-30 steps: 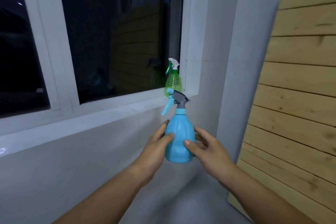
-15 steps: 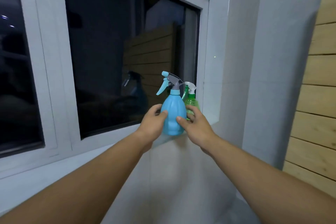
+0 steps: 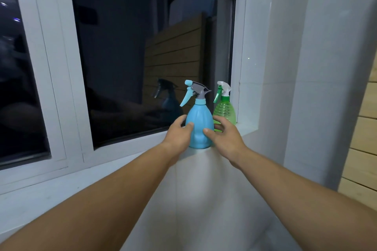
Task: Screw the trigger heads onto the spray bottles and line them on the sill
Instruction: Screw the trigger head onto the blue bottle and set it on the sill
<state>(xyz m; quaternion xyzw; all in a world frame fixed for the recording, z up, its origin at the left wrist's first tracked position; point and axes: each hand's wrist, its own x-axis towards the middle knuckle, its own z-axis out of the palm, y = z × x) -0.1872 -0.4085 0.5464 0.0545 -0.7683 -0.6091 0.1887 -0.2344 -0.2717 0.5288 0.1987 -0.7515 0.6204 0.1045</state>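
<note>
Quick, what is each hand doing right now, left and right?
Left hand: closed on the blue bottle, which stands on the sill.
Right hand: closed on the blue bottle from the other side.

This looks like a home, perhaps a balcony or utility corner, seen at night. A white-framed sliding window (image 3: 61, 79) fills the wall, its dark glass (image 3: 126, 47) reflecting the room, with small lights outside at the far left. Below it runs a white tiled sill (image 3: 247, 128) above a plain white tiled wall (image 3: 204, 199). On the right, horizontal pale wooden planks (image 3: 367, 138) clad the wall beside a white pillar (image 3: 326, 67).
</note>
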